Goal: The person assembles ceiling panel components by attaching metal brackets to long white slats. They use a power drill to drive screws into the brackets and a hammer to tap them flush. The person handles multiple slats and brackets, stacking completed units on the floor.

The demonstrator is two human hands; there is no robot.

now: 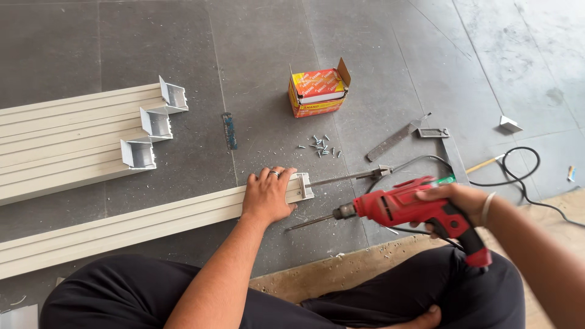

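Observation:
My left hand (pixel 266 195) lies flat, fingers spread, on the end of a long cream metal channel (pixel 122 226) that runs across the grey floor. A ring shows on one finger. My right hand (pixel 460 202) grips a red electric drill (pixel 407 210), held sideways just above the floor. Its long thin bit (pixel 308 222) points left toward the channel's end bracket (pixel 303 187) and stops a little short of it. I sit cross-legged in dark trousers behind both.
Three more cream channels (pixel 67 143) lie at the left. An open orange and yellow box (pixel 318 91) stands behind several loose screws (pixel 320 147). A metal try square (pixel 402 137), a screwdriver (pixel 481 166), a black cable (pixel 524 176) and a small bracket (pixel 509 125) lie at right.

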